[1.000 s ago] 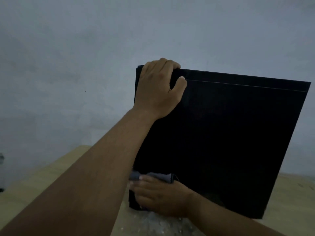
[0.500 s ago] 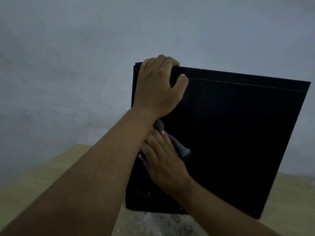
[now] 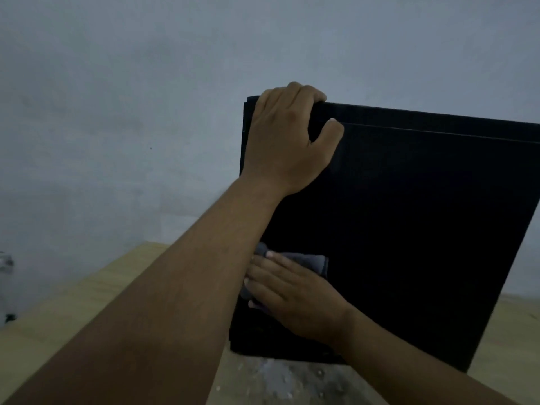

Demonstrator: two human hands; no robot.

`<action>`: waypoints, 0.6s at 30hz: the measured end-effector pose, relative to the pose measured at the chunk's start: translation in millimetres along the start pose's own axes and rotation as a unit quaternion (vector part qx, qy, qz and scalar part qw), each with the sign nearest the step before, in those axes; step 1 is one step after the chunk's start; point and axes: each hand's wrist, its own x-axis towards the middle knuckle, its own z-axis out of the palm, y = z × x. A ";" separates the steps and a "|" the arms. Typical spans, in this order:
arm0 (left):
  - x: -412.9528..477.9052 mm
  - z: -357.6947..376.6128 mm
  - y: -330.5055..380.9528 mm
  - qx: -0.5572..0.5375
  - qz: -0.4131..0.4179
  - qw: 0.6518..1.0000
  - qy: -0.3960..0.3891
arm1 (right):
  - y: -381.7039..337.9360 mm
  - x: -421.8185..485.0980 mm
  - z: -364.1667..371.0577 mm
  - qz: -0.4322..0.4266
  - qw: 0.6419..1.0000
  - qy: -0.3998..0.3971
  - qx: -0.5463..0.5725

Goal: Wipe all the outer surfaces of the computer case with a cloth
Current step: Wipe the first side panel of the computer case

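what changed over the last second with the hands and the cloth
The right hand ran the cloth from the bottom of the computer case up its near side, then back down to the lower part. Nothing was let go. The left hand stayed clamped on the top corner, the case upright on the table.

Dim room, light low and bluish. In front of me a plain grey-blue wall (image 3: 146,97), bare plaster look, one tiny dark speck on it. Below, a light wood table (image 3: 73,311) with a pale dusty grey patch (image 3: 277,378) near my edge. Small unclear things at far left, too blurred to tell
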 end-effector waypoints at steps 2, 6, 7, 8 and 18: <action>-0.7 0.3 -1.1 0.002 0.000 1.000 0.007 | -13.0 2.7 5.2 0.063 0.998 0.020 0.019; -0.5 1.1 -2.9 0.006 0.007 1.000 0.004 | -39.8 -9.2 20.5 -0.021 0.994 -0.043 0.097; -0.9 0.8 -3.4 0.006 0.008 1.000 0.003 | -41.4 -15.3 22.5 -0.053 0.992 -0.068 0.091; -1.1 0.4 -3.7 0.005 0.008 1.000 0.003 | -41.0 -20.6 22.7 -0.077 0.990 -0.088 0.077; 1.0 0.4 -3.4 -0.008 0.006 1.000 -0.004 | 21.1 -3.0 -8.8 -0.004 0.998 0.043 0.046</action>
